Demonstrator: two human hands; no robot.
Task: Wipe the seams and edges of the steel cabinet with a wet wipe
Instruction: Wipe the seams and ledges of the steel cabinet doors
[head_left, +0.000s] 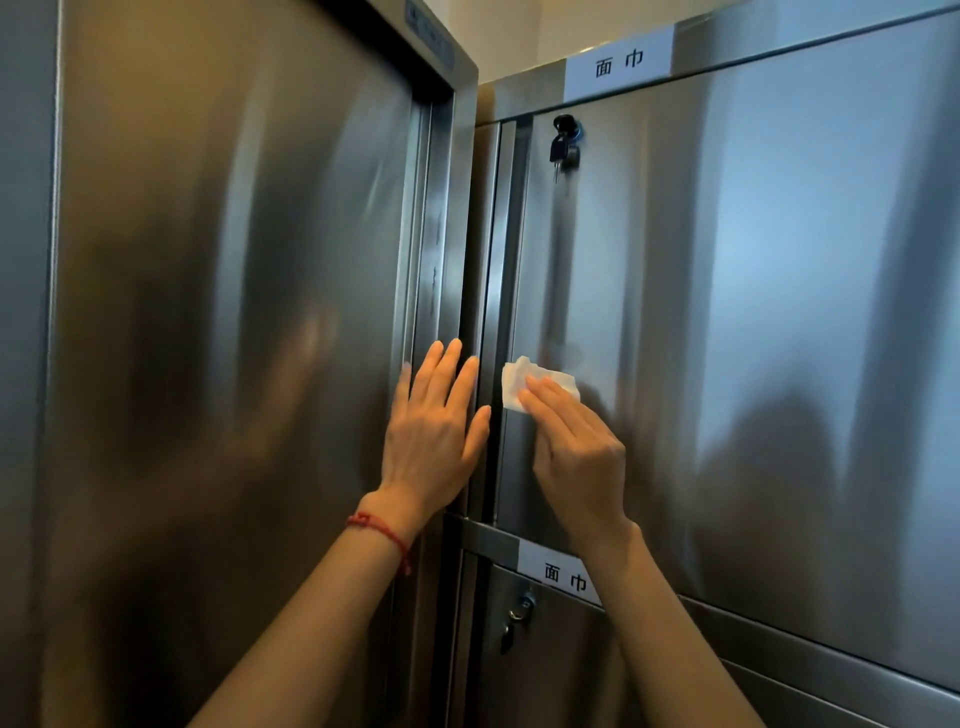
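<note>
Pressing wet wipe (524, 383) flat under straight right hand (576, 457) fingers, on steel cabinet (779, 312) door beside its left seam. Bracing with left hand (434, 441), fingers flat, gripping nothing. Best sliding wipe left into the seam, running full height under steady pressure.

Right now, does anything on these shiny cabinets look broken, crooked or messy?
Nothing looks broken. The only loose thing is a bunch of keys left hanging in the upper door's lock. The right hand presses the wet wipe on that door near its left edge, and the left hand rests flat on the neighbouring cabinet.
</note>
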